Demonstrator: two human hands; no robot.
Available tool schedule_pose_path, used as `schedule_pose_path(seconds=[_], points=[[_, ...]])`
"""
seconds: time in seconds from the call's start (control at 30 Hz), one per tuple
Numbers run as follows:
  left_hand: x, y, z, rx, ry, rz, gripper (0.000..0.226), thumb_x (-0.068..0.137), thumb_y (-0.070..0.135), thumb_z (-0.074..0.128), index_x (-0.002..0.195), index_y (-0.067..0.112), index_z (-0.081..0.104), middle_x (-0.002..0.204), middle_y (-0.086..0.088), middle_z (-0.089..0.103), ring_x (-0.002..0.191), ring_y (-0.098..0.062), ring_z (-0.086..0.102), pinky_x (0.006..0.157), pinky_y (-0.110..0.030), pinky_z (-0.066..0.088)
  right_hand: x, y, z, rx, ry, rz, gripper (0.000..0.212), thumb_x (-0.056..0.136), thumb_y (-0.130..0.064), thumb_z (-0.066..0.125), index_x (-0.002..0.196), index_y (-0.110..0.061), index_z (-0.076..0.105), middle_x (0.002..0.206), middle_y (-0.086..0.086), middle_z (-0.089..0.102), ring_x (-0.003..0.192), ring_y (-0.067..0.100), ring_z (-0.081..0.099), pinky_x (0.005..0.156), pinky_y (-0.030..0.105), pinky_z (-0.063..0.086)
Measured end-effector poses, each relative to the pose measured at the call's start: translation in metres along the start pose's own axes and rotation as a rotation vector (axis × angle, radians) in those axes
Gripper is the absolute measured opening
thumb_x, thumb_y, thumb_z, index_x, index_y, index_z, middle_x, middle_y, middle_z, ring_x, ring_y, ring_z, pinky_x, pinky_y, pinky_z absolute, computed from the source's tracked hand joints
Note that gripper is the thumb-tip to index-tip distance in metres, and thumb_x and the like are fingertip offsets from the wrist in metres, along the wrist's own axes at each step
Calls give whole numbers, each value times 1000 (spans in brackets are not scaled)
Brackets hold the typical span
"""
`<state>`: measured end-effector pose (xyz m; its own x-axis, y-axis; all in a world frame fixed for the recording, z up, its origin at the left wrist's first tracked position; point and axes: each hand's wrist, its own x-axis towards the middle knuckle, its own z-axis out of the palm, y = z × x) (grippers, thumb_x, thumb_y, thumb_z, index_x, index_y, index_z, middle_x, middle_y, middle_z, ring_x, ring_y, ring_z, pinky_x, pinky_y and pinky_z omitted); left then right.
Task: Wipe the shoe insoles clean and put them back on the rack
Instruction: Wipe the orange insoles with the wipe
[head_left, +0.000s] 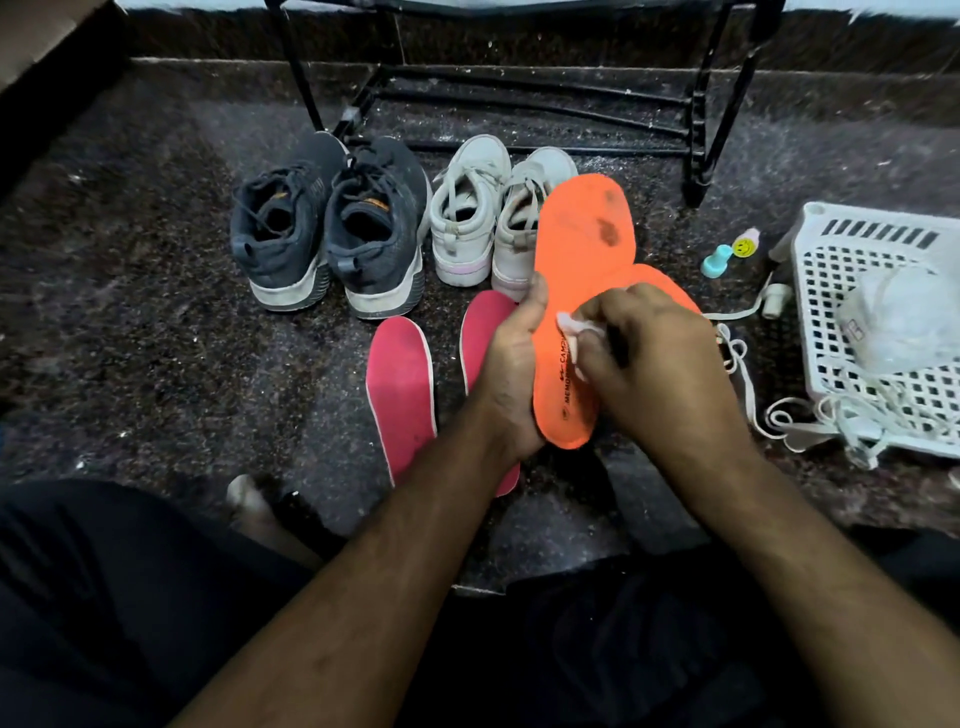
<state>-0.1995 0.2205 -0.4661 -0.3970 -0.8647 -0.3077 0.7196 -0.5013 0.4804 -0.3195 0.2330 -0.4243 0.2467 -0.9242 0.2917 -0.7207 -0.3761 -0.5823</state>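
The job looks about halfway, maybe less. The left hand grips an orange insole by its side, thumb on top, holding it up over the floor. The right hand pinches a small white wipe w/ curled fingers and presses it on the middle of that insole. Dark dirty spots still sit near the toe end, so this one isn't clean yet. A 2nd orange insole peeks out just behind the right hand; can't tell if it's wiped. Two pink insoles lie flat on the floor by the left arm, w/ grey smudges on the nearer one, so prob not done either. The black rack at the back has nothing on its low bars. So what's left: finish wiping, then put things back on the rack. The dark shoes and white shoes wait on the floor in front of it.
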Motion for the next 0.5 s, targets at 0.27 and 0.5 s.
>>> schedule_pose_path(seconds=[0.27,0.5], points=[[-1,14,-7,-71,-40,56,81,99,65,23,127,-1,61,125,-16,66,121,-28,59,109,-42,41,-15,-10,-1,109,-224,-87,13,76,-14,66,85,-21,70,81,-4,61,74,11,54,67,21,33],[-3,5,-1,-3,-70,-10,79,95,65,33,139,2,53,131,-17,59,117,-27,58,111,-40,36,-2,-13,10,94,-40,-85,13,84,-11,63,95,-15,70,86,2,62,83,21,58,76,33,42]])
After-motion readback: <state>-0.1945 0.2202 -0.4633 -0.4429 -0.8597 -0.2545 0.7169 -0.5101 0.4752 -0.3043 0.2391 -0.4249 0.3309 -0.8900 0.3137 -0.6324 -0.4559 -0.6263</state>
